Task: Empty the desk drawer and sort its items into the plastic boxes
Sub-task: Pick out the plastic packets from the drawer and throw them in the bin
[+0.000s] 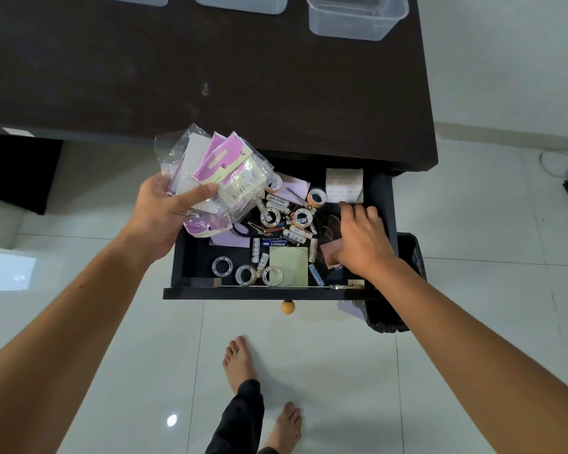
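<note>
Clear plastic crinkles round the bundle of purple-and-cream packets that the left hand grips, thumb laid across their front, above the drawer's left rear corner. The drawer stands pulled out from the dark desk, an orange knob at its front. Inside lie tape rolls, loose batteries, a green notepad, scissors and purple paper (all jumbled together). The right hand reaches into the drawer's right side, fingers curled downward over a brownish piece that touches its palm; whether it actually grips anything I cannot tell. Behind its fingers leans a pale sheet of stickers. Three plastic boxes sit along the desk's far edge, well apart from the drawer. A black bin stands just beside the drawer on the white tiled floor.
</note>
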